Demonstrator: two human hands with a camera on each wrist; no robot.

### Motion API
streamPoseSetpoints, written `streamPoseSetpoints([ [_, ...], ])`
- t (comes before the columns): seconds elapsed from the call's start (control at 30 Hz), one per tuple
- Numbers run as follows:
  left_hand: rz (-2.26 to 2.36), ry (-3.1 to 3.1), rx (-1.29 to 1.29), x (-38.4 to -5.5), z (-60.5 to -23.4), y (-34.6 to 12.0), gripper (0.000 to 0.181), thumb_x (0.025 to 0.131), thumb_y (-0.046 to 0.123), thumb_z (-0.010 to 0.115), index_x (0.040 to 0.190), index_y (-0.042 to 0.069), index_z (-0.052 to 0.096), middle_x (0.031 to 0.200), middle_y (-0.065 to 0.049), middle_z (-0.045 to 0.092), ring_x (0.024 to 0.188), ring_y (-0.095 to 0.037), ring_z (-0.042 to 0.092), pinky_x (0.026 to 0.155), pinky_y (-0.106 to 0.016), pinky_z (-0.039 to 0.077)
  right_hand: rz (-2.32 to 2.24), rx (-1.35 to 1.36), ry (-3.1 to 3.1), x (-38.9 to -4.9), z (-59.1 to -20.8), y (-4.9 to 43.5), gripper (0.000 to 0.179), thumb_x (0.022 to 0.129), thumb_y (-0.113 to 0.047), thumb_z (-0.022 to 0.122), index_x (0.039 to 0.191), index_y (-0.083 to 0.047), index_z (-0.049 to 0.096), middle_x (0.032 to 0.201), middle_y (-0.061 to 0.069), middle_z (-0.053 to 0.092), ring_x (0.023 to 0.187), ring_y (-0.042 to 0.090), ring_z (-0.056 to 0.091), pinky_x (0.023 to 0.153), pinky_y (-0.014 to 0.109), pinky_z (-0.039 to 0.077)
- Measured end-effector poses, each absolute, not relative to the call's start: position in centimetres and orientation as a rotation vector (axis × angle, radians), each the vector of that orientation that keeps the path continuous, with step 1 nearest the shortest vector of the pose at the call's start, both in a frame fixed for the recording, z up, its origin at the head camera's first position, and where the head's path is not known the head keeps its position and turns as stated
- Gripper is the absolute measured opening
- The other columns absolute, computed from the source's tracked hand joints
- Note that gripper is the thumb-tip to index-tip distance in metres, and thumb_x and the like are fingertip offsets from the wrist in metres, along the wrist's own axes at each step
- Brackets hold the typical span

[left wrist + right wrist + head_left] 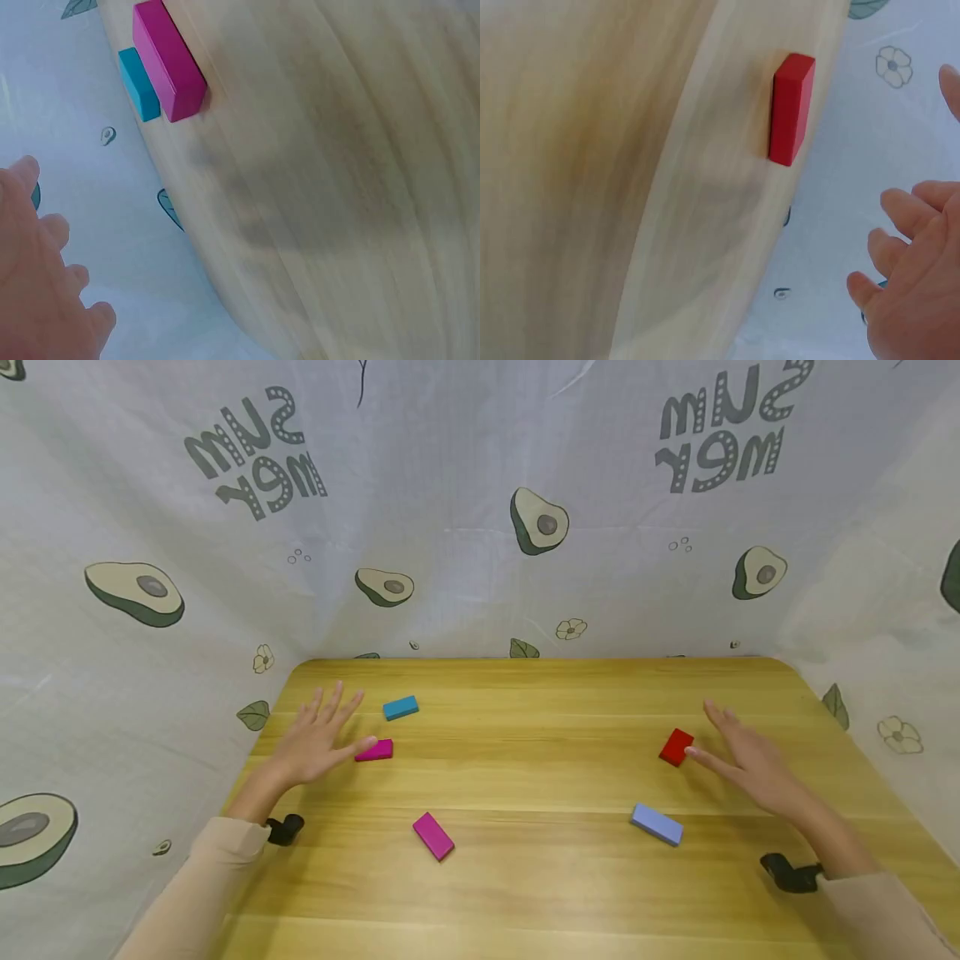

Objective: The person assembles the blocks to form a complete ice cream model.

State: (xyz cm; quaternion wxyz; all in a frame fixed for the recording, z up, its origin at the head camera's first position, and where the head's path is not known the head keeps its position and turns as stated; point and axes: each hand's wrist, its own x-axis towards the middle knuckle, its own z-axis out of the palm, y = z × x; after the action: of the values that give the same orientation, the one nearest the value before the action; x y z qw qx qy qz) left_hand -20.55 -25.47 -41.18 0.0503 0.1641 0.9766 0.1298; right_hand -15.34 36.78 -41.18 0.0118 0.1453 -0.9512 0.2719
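Observation:
In the head view my left hand [313,745] hovers over the table's left side, fingers spread, holding nothing. Its thumb partly covers a magenta block [382,750]; a blue block [401,707] lies just beyond. The left wrist view shows that magenta block [169,60] and the blue block [139,84] apart from the fingers. On the right, my right hand [757,768] is raised with fingers extended and nothing held. A red block [677,747] lies beside its thumb tip, and in the right wrist view this red block [791,109] stands clear of the fingers.
A second magenta block [433,837] lies left of centre, nearer the front. A periwinkle block [657,824] sits on the right, nearer than the red one. The wooden table [525,760] meets a white curtain [465,527] printed with avocados behind and at both sides.

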Motion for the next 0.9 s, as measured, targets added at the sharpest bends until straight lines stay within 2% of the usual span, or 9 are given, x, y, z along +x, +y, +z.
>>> streamPoseSetpoints([
  [0.13, 0.413, 2.951, 0.547, -19.9, -41.2, -24.8, 0.087, 0.095, 0.069, 0.045, 0.162, 0.024, 0.011, 0.166, -0.013, -0.004, 0.148, -0.043, -0.011, 0.115, -0.066, -0.001, 0.94, 0.49, -2.928, -14.6, -41.2, 36.5, 0.078, 0.102, -0.024, 0.058, 0.157, 0.003, 0.009, 0.155, 0.039, 0.014, 0.141, 0.059, 0.006, 0.109, 0.074, 0.003],
  [0.3, 0.476, 2.914, 0.638, -18.9, -41.2, -23.9, 0.087, 0.095, 0.067, 0.049, 0.161, 0.023, 0.016, 0.166, -0.01, 0.0, 0.149, -0.04, -0.01, 0.116, -0.066, 0.002, 1.031, 0.542, -2.887, -13.7, -41.1, 35.8, 0.076, 0.102, -0.019, 0.059, 0.157, 0.003, 0.012, 0.154, 0.038, 0.018, 0.14, 0.06, 0.013, 0.11, 0.073, 0.006],
  [0.37, 0.502, 2.897, 0.688, -18.5, -41.1, -23.5, 0.086, 0.095, 0.065, 0.051, 0.161, 0.023, 0.017, 0.166, -0.008, 0.0, 0.149, -0.04, -0.009, 0.116, -0.065, 0.001, 1.045, 0.538, -2.887, -13.4, -41.1, 35.5, 0.075, 0.102, -0.019, 0.059, 0.158, 0.001, 0.013, 0.156, 0.036, 0.019, 0.139, 0.059, 0.016, 0.112, 0.07, 0.008],
  [0.47, 0.513, 2.861, 0.751, -18.0, -41.1, -22.9, 0.085, 0.095, 0.066, 0.051, 0.161, 0.027, 0.015, 0.166, -0.004, 0.0, 0.149, -0.038, -0.009, 0.118, -0.062, 0.002, 1.073, 0.525, -2.892, -12.7, -41.1, 35.2, 0.075, 0.102, -0.018, 0.059, 0.16, -0.005, 0.013, 0.157, 0.033, 0.018, 0.139, 0.059, 0.018, 0.111, 0.071, 0.01],
  [0.6, 0.511, 2.813, 0.815, -17.4, -41.4, -22.2, 0.085, 0.094, 0.067, 0.051, 0.161, 0.032, 0.012, 0.166, -0.001, 0.0, 0.15, -0.035, -0.009, 0.119, -0.06, 0.003, 1.086, 0.503, -2.889, -11.9, -41.1, 34.7, 0.074, 0.101, -0.018, 0.06, 0.16, -0.011, 0.016, 0.157, 0.031, 0.02, 0.135, 0.062, 0.023, 0.103, 0.078, 0.018],
  [0.73, 0.538, 2.772, 0.875, -16.7, -41.7, -21.5, 0.086, 0.093, 0.064, 0.056, 0.161, 0.029, 0.015, 0.166, -0.004, 0.006, 0.15, -0.036, -0.006, 0.119, -0.06, 0.005, 1.071, 0.466, -2.908, -11.2, -41.2, 34.2, 0.073, 0.101, -0.019, 0.062, 0.161, -0.016, 0.019, 0.156, 0.03, 0.024, 0.129, 0.064, 0.031, 0.094, 0.08, 0.027],
  [0.9, 0.581, 2.718, 0.93, -15.8, -42.3, -20.8, 0.088, 0.092, 0.065, 0.057, 0.161, 0.029, 0.017, 0.166, -0.007, 0.01, 0.15, -0.039, -0.001, 0.114, -0.068, 0.01, 1.043, 0.431, -2.938, -10.7, -41.4, 33.7, 0.071, 0.1, -0.02, 0.063, 0.159, -0.011, 0.024, 0.152, 0.032, 0.033, 0.121, 0.064, 0.042, 0.083, 0.081, 0.035],
])
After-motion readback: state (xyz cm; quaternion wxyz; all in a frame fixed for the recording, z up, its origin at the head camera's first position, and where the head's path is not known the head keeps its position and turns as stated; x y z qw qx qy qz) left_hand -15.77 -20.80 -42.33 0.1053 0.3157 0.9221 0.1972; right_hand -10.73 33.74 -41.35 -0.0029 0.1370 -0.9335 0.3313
